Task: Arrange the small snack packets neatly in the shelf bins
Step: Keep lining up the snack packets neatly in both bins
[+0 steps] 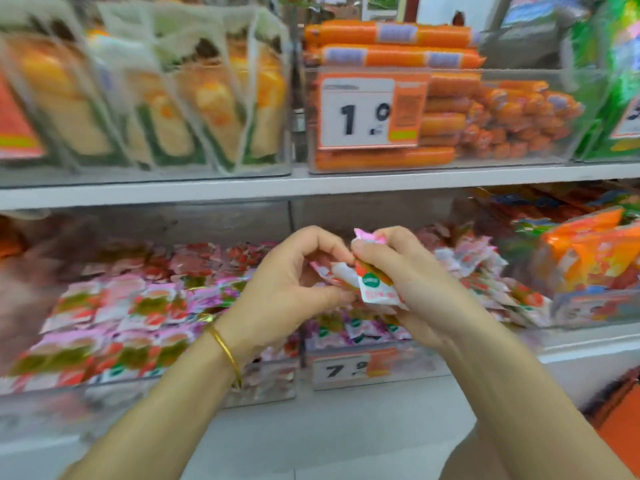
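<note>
White shelf (pixel 242 189), clear bins (pixel 266 384) full of snack packets (pixel 138 306). Right hand (pixel 412 282) grips a packet bunch (pixel 373 287); left hand (pixel 284 292) pinches it.

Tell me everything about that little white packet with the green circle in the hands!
The small white plastic snack packet has a red patch and a round green logo. It looks crinkly, tilted, and bunched with other packets. The right hand grips it, and the left hand pinches its edge, above the clear shelf bin of similar packets.
</note>
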Demonstrator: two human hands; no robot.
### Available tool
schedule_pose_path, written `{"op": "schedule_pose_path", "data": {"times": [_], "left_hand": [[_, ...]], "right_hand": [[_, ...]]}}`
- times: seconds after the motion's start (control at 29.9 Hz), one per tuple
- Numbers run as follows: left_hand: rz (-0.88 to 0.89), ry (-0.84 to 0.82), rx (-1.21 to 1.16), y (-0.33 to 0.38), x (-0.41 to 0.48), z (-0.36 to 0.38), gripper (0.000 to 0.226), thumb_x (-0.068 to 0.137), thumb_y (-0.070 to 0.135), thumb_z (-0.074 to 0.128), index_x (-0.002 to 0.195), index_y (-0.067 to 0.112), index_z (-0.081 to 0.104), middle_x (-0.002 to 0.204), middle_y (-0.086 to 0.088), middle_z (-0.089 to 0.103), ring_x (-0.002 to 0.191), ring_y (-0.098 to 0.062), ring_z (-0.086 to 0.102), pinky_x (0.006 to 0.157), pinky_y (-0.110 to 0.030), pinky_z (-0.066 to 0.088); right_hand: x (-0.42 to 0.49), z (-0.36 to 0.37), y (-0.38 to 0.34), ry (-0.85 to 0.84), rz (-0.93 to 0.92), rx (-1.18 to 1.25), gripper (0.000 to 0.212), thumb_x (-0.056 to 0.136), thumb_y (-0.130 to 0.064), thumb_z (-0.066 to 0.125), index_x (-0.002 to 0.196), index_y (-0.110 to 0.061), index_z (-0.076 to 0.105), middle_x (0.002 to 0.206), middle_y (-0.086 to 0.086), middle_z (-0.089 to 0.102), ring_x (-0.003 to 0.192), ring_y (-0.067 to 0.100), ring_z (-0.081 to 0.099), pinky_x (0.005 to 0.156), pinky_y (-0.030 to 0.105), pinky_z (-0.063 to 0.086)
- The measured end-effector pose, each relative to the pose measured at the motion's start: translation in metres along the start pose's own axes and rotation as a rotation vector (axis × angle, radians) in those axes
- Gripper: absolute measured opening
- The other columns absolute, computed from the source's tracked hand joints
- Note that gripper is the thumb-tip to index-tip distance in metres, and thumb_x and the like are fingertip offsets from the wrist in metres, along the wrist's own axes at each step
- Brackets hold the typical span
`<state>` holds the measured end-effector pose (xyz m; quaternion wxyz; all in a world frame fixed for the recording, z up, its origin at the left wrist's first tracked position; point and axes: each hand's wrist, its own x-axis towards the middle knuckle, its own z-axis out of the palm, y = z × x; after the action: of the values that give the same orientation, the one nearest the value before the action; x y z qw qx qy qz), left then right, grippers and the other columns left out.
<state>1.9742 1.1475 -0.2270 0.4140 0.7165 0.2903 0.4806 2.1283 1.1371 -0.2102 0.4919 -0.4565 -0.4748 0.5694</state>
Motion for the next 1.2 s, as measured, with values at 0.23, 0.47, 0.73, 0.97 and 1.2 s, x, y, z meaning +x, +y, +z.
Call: {"op": "schedule_pose_path", "data": {"times": [0.23, 0.47, 0.73, 0.97, 1.2], "left_hand": [[-0.082, 0.261, 0.005, 0.002, -0.032, -0.045, 0.028, 0.053, 0.022, 0.073, 0.073, 0.039, 0.062, 0.121, 0.001, 0.051, 0.112, -0.007, 0.056, 0.078, -0.02, 0.048], [-0.358, 0.563, -0.446, -0.001, -0.039, -0.083, 0.02, 0.083, -0.009, 0.049, 0.089, 0.005, 0.063, 0.081, -0.01, 0.071, 0.073, -0.018, 0.067, 0.07, -0.03, 0.055], [-0.384, 0.698, -0.257, -0.032, -0.039, -0.153, 0.023, 0.083, -0.016, 0.051, 0.094, 0.001, 0.062, 0.085, -0.014, 0.069, 0.077, -0.021, 0.068, 0.069, -0.026, 0.057], [-0.441, 0.696, 0.033, -0.057, -0.034, -0.204, 0.032, 0.086, -0.017, 0.043, 0.11, -0.002, 0.056, 0.084, -0.01, 0.063, 0.082, -0.026, 0.061, 0.071, -0.029, 0.053], [-0.57, 0.408, 1.127, -0.075, -0.045, -0.229, 0.037, 0.084, 0.001, 0.046, 0.115, 0.012, 0.064, 0.121, -0.016, 0.061, 0.114, -0.034, 0.054, 0.098, -0.041, 0.043]], "right_hand": [[0.025, 0.07, 0.0, -0.088, 0.047, 0.149, 0.014, 0.088, -0.002, 0.057, 0.089, -0.011, 0.046, 0.073, 0.009, 0.061, 0.058, 0.019, 0.061, 0.049, 0.027, 0.049], [0.066, 0.128, 0.021, 0.043, 0.006, 0.145, 0.03, 0.082, 0.004, 0.064, 0.107, -0.002, 0.049, 0.085, 0.015, 0.062, 0.05, 0.012, 0.064, 0.044, 0.024, 0.052], [0.113, 0.175, 0.04, -0.106, 0.298, 0.141, 0.018, 0.083, 0.001, 0.063, 0.099, 0.006, 0.056, 0.074, 0.02, 0.063, 0.048, 0.023, 0.063, 0.042, 0.032, 0.051], [0.148, 0.204, 0.063, -0.2, 0.343, -0.071, 0.007, 0.078, 0.001, 0.067, 0.078, -0.005, 0.063, 0.081, 0.013, 0.066, 0.074, 0.024, 0.062, 0.077, 0.036, 0.051], [0.201, 0.22, 0.077, 0.059, 0.198, -0.337, 0.036, 0.083, -0.012, 0.069, 0.113, 0.004, 0.058, 0.107, 0.013, 0.064, 0.081, 0.025, 0.062, 0.063, 0.027, 0.057]]}}
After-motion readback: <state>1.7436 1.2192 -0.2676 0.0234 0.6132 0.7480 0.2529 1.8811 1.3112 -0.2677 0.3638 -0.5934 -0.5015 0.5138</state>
